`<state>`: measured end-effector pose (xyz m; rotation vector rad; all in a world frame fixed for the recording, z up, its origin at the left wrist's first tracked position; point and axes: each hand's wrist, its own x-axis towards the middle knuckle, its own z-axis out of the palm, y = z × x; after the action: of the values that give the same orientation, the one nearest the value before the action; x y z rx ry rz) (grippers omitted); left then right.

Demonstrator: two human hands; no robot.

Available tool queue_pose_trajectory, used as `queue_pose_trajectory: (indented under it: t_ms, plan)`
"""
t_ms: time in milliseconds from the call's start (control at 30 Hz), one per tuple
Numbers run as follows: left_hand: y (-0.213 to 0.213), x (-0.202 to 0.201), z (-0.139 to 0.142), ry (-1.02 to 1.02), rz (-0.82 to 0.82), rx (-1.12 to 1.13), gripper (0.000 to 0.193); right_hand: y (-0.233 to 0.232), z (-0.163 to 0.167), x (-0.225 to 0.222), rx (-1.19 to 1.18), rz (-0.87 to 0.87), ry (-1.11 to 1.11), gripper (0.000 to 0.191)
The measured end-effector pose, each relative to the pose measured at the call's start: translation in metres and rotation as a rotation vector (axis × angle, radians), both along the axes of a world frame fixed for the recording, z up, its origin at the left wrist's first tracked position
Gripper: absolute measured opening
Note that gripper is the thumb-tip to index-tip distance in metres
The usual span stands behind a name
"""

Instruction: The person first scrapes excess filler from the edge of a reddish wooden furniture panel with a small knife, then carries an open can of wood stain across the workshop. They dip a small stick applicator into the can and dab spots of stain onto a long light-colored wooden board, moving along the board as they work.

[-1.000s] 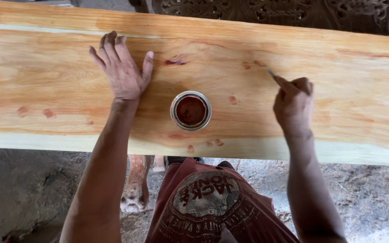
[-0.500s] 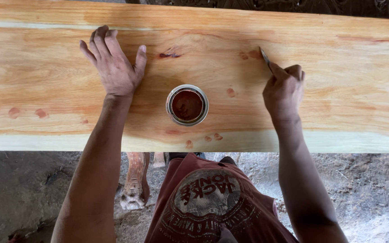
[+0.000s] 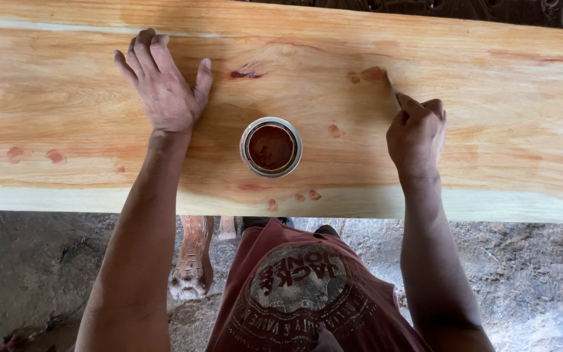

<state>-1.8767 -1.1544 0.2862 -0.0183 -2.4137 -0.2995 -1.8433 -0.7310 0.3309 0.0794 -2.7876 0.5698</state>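
Observation:
A wide, pale wooden plank lies across the view, with several reddish-brown filler spots on it. My left hand rests flat on the plank, fingers spread, left of a small round metal tin holding dark red-brown paste. My right hand is closed around a thin blade-like tool. The tool's tip touches the wood beside a reddish spot near the plank's far side. Most of the tool is hidden inside my fist.
Below the plank's near edge are a rough dirt and concrete floor, my red printed shirt and a carved wooden leg. Dark carved woodwork runs behind the plank's far edge.
My right hand has moved left and toward the plank's far side, bringing the tool tip to the reddish spot. My left hand stays flat on the wood. The tin has not moved.

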Motion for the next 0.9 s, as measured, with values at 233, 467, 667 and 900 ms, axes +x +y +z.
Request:
queue_pose_trajectory:
  t_ms: [233,467,667,900]
  plan:
    - [0.001,0.001,0.002,-0.002,0.003,0.002,0.063,-0.004,-0.01,-0.013,0.109,0.053,0.197,0.031]
    - [0.001,0.001,0.002,0.002,-0.002,-0.007,0.062,0.026,-0.01,-0.016,-0.004,0.088,0.045,0.037]
    - [-0.001,0.001,-0.002,-0.004,0.001,-0.021,0.062,0.022,-0.019,-0.014,0.094,-0.09,0.052,0.033]
    - [0.0,0.0,-0.001,-0.006,0.008,-0.023,0.062,0.019,-0.011,-0.01,0.071,-0.053,0.06,0.043]
